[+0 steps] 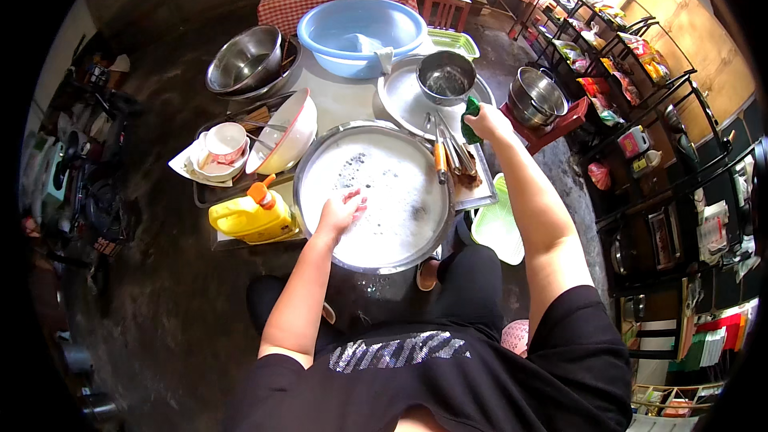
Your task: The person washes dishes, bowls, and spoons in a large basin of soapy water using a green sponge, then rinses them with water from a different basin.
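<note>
A wide metal basin point(384, 240) full of white suds stands before me. Over its left part hovers my left hand point(343, 213), fingers apart and holding nothing. My right hand point(489, 122) grips a green scouring pad point(470, 120) beyond the basin's upper right rim. Just past the pad, a metal pot point(446, 77) sits on a large round metal tray point(396, 96). Below my right hand, several metal utensils and an orange-handled tool point(440, 159) lie across a rectangular tray point(480, 199).
A yellow detergent jug point(255, 219) stands left of the basin. Behind it are stacked bowls point(225, 144) and a tilted white bowl point(288, 135). Farther back sit metal bowls point(246, 63) and a blue plastic tub point(360, 30). A steel pot point(537, 96) rests on a red stool point(561, 123) at right.
</note>
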`<state>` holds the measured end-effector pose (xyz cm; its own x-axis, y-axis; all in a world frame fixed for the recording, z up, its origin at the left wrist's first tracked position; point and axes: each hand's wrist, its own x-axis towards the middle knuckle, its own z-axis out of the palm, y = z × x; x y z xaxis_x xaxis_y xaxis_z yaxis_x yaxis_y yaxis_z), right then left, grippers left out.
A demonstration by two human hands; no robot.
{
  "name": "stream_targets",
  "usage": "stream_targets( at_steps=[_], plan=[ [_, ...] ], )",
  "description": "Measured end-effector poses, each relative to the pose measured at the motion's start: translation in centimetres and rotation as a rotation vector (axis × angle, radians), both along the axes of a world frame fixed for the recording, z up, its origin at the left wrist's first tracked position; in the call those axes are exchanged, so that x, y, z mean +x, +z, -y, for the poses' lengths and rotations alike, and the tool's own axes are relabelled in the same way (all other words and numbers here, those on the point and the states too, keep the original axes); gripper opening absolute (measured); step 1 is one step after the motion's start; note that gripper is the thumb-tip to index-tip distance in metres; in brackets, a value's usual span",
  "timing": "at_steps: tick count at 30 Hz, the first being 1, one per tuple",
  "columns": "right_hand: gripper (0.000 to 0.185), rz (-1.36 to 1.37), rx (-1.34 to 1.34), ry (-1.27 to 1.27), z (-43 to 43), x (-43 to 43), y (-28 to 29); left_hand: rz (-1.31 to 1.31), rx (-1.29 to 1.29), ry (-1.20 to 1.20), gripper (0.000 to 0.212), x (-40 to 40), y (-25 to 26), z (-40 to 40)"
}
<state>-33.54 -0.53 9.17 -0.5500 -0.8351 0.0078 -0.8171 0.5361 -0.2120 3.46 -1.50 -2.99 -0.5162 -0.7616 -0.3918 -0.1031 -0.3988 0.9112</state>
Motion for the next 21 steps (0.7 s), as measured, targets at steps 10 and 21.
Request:
stream_targets(
  at_steps=[10,21],
  plan=[
    [0.031,0.177,-0.270,0.002,1.6,-2.8,-2.1,-0.196,0.142,-0.036,0.031,0.9,-0.7,1.6],
    [0.037,0.647,-0.103,0.141,15.8,17.0,1.3,-0.285,0.161,-0.048,0.032,1.8,-0.6,2.1]
  ],
)
